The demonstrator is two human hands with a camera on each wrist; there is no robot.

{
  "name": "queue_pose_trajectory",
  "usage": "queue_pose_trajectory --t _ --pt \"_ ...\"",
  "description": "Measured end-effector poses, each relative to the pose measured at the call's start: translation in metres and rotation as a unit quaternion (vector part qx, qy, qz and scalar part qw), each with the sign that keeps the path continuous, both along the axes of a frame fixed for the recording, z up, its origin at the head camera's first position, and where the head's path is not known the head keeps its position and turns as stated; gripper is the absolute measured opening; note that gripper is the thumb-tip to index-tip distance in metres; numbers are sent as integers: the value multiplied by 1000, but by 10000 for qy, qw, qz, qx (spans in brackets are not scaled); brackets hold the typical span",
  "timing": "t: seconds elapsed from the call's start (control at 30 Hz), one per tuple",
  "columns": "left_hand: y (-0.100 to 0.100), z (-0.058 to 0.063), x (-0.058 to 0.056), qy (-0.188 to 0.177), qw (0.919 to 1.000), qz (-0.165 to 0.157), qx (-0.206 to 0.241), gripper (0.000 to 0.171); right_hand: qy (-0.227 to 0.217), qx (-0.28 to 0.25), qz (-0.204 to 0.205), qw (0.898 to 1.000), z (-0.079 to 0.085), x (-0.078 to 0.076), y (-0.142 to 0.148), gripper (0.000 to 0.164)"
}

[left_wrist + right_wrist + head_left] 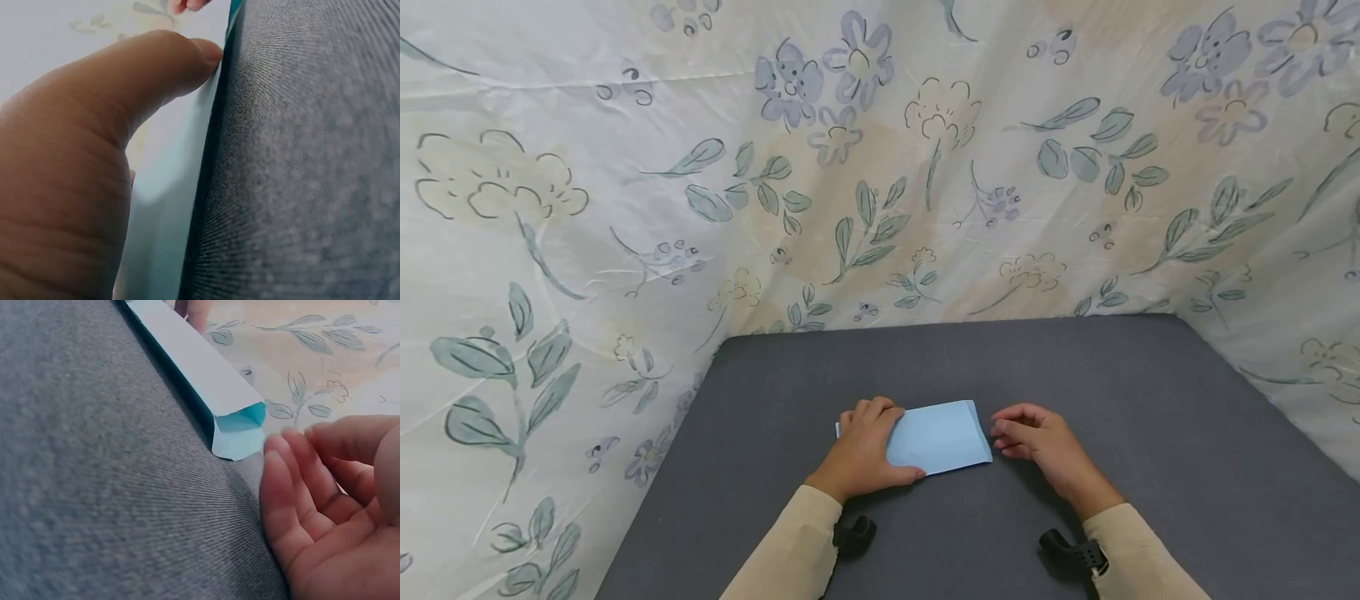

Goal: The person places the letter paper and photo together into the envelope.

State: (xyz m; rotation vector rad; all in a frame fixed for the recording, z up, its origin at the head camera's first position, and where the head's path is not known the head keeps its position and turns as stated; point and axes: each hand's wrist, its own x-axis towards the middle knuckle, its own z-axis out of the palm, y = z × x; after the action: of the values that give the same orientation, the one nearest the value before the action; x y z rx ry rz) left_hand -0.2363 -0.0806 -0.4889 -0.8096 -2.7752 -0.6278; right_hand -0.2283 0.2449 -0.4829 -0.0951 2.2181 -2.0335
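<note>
A light blue paper envelope [942,437] lies flat on the dark grey table. In the right wrist view the right end of the envelope [200,365] gapes, with a short flap sticking out. My left hand [868,450] grips the left part, thumb at the near edge and fingers over the far edge. The thumb [156,69] reaches along that edge in the left wrist view. Just off the gaping end is my right hand [1037,442], its fingers loosely curled and holding nothing. Its fingertips [278,465] are close to the flap.
The grey tabletop [1150,417] spreads around the envelope on all sides. Floral cloth [865,167] hangs behind the table and along its left and right sides. Black straps with cameras sit on both wrists.
</note>
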Motion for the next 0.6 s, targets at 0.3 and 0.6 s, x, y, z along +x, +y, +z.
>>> queue_pose_trajectory --t 0.3,0.6 --pt "-1 -4 -1 75 9995 255 152 83 165 -103 -370 9991 1 -1 7 33" --pt "-2 -4 0 152 9998 79 90 51 143 -157 -350 9992 -1 -2 8 33"
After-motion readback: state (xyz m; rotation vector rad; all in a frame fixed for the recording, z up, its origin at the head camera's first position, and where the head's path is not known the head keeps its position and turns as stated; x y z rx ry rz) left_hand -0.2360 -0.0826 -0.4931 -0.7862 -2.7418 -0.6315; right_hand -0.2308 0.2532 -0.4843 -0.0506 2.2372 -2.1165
